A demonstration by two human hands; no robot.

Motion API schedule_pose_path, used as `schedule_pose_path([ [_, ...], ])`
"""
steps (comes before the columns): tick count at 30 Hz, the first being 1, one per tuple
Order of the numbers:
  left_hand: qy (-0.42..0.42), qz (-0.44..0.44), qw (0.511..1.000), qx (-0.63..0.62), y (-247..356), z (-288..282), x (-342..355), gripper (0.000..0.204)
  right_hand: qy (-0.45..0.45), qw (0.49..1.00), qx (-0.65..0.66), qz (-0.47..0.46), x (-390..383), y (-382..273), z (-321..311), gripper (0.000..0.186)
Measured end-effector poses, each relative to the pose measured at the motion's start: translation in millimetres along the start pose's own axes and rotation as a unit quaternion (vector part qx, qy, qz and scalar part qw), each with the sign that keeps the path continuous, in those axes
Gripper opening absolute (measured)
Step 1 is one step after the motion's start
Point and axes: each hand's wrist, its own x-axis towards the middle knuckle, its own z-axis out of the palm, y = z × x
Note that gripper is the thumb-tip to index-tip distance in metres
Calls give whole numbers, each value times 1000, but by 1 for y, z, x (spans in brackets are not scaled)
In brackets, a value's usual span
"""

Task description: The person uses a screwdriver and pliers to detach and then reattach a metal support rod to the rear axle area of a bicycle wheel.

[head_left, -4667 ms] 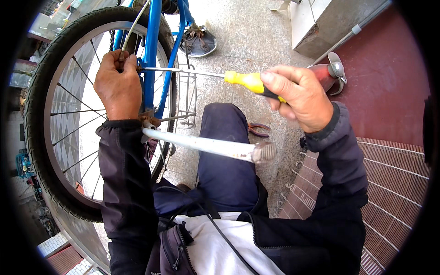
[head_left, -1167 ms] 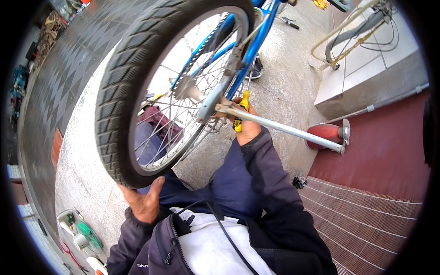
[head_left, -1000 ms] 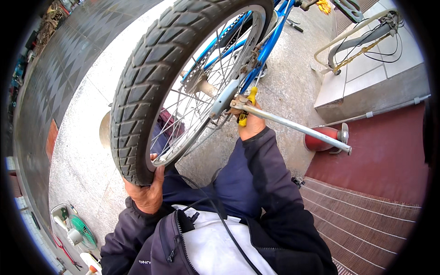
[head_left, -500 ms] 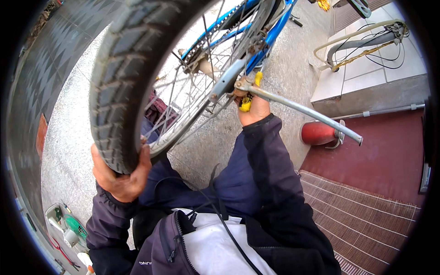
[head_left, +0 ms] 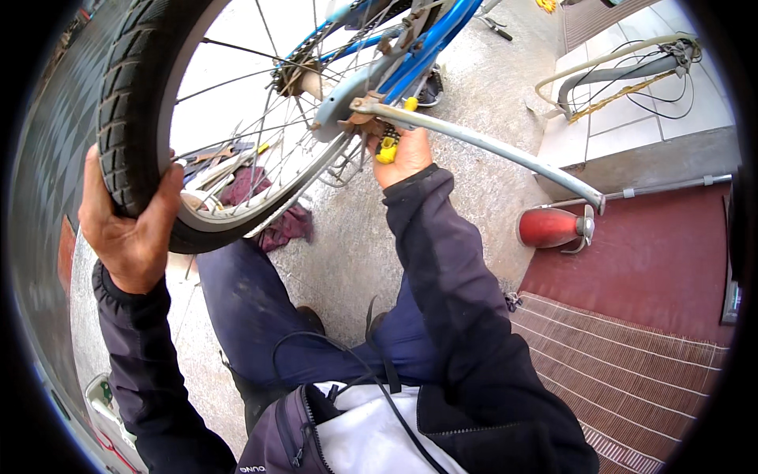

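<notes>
Bicycle wheel, knobbly black rubber over thin steel spokes, hangs raised above the person's knees. Left hand has its grip clamped on the tyre's lower edge. Right hand, just beside the hub, has its grip wrapped around a yellow-handled screwdriver. A pale curved mudguard juts from the hub, seemingly part-detached; fastening work looks unfinished.

tyre cut off at top edge, screwdriver mostly hidden in right hand, perhaps
</notes>
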Motion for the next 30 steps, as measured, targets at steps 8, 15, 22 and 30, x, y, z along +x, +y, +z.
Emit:
schedule_pose_path([
  [8, 2, -12, 1000, 7, -26, -3, 9, 37, 62, 998, -29, -7, 17, 21, 1, 26],
  [15, 0, -33, 997, -63, -25, 3, -1, 39, 89, 989, -110, -52, 4, 17, 8, 21],
  [22, 81, 93, 982, 141, 19, 8, -11, 55, 83, 988, -132, -12, 12, 8, -10, 12],
  [30, 3, 84, 996, -27, 70, 149, 51, 31, 0, 988, -156, 10, 23, 24, -34, 25],
])
